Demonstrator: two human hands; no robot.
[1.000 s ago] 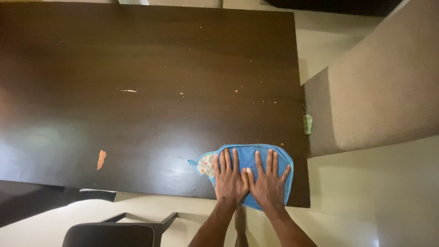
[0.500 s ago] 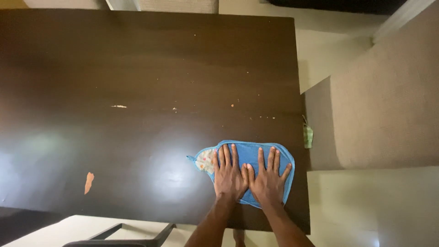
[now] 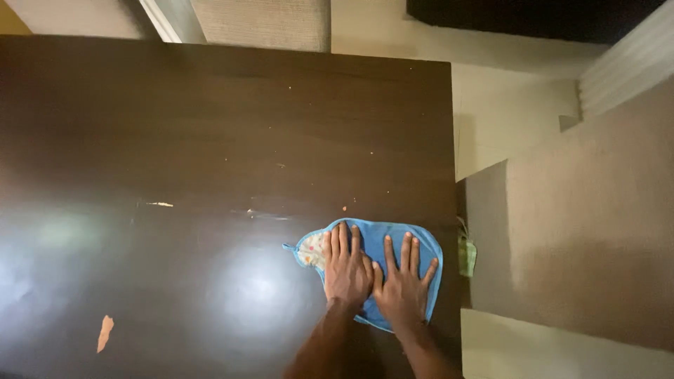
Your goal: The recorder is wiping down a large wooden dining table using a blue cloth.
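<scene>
A blue cloth is pressed flat by left hand and right hand, fingers spread, near the desk right edge; bare wood lies leftward.

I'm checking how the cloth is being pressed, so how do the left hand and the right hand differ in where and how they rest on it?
The left hand lies over the blue cloth near its patterned left corner, fingers close together; the right hand lies on the plain blue part, fingers spread wider. The left hand reaches further up the dark wooden table than the right hand. Both lie flat, palms down, side by side.
</scene>
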